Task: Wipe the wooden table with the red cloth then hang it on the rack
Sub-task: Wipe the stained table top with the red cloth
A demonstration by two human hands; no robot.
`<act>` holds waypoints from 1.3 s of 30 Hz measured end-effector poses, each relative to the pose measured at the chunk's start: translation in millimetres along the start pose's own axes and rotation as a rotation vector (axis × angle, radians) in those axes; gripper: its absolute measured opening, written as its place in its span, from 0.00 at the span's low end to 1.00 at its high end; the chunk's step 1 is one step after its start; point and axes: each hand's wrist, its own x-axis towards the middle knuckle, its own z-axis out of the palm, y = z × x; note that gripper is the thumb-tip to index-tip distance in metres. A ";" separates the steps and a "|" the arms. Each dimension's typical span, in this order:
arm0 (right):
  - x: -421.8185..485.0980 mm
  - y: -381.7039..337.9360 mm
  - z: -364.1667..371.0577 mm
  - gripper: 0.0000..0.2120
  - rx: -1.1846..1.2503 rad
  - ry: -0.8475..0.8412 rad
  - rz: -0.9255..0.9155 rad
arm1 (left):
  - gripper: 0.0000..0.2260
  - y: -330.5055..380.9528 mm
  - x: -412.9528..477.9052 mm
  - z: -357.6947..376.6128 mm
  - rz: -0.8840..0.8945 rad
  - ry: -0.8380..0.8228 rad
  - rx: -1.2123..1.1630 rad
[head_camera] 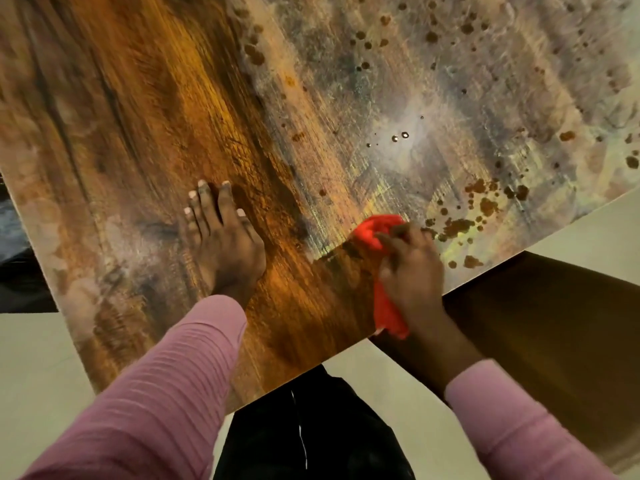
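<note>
Pressing the red cloth [375,233] against the tabletop [145,109], the right hand [410,271] is closed over the bunched fabric, fingers curled down on top of it, so that only a crumpled lump shows ahead of the knuckles and a tail trails back under the wrist to the near edge. Bunching it this way likely gives a firm pad to push with, and it sits just beside a scatter of dark spots [453,226] along the right-hand part of the board, which looks like the next patch to be cleaned. The hand is slightly blurred, so exactly how the thumb lies cannot be told.

The left hand [221,237] lies flat and empty, fingers spread and pointing away from the body, palm down on the browner, cleaner-looking wood; it seems placed there to brace the person and steady the board. Both arms reach forward in pink sleeves [166,386], the left nearly straight, the right angled inward.

Further out, the far right of the surface is pale, smeared and speckled, so wiping appears well short of done. No rack is in view.
</note>
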 end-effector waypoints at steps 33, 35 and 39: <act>65.4 -43.3 9.9 0.19 -0.091 0.041 0.122 | 0.22 2.0 2.5 -14.1 0.015 -0.095 0.028; 76.8 -55.4 14.3 0.21 -0.068 0.076 0.212 | 0.22 0.0 3.5 -14.8 0.016 -0.107 0.023; 39.7 -110.7 35.1 0.20 -0.036 0.070 0.080 | 0.22 -0.7 2.2 -14.9 0.016 -0.130 0.031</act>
